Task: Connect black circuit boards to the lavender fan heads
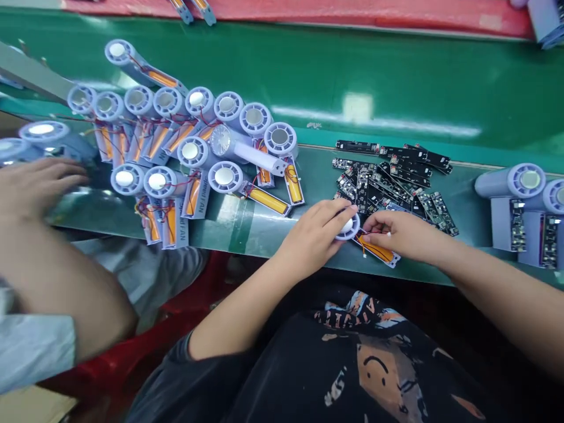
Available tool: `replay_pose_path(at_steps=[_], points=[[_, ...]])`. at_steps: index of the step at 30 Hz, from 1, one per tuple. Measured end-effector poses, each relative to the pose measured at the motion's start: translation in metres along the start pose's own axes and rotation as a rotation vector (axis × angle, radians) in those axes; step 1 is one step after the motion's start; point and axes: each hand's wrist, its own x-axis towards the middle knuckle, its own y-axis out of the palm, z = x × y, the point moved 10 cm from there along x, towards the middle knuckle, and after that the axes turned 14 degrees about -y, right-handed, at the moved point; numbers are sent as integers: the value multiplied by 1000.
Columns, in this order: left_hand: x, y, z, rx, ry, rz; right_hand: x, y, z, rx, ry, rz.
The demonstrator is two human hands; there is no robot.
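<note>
A lilac handheld fan [374, 249] with an orange battery in its open handle lies near the bench's front edge. My left hand [315, 235] is wrapped over its round head, which shows partly between my fingers. At the joint of head and handle, my right hand [388, 232] pinches the fan's thin wires; a small white connector shows by its fingers. Just beyond both hands lies a heap of narrow black circuit boards [388, 182]. Left of my left hand stand several more lilac fans [224, 176] with red wires and orange batteries exposed.
At the right, two fans [511, 182] have circuit boards in their handles. A co-worker's hand [39, 182] is at fans on the far left. A green wall [308, 76] rises behind the bench, below a red shelf [352, 14] with more fan parts.
</note>
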Motion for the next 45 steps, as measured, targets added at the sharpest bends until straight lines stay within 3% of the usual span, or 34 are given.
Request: replay_pose_path(at_steps=[9,14,16,18,21,23,25,27,29,33,36,38,42,45], points=[[0,1,3,-69,-21,6,1,-4,17,-161,33,38],[2,6,2,-47,-57,8,-9,-2,1,-161,29,178],[-1,4,1,-32,-52,12,-10,-3,-9,-161,29,137],[-9,-10,4,15,-34,-41,-9,4,-16,-88,9,128],[-27,-58,31,134,-79,-254,-8,3,-16,-84,-75,61],[-37,-90,67,262,-220,-357,-12,-15,-2,-220,-160,-94],[-39,-105,107,410,-390,-296,-23,-32,31,-416,-292,-276],[-36,-110,131,488,-454,-211,-39,-34,78,-595,-477,-415],[-35,-114,138,523,-463,-175,-52,-18,123,-669,-660,-471],[-51,-108,117,491,-405,-126,-49,24,171,-709,-816,-376],[-74,-92,95,380,-388,-74,-21,42,177,-728,-773,-241],[-85,-90,82,339,-389,-104,1,48,177,-787,-717,-154],[-96,-123,49,399,-279,-363,27,44,187,-770,-694,-142],[-99,-153,23,439,-131,-476,34,45,192,-488,-720,-72]])
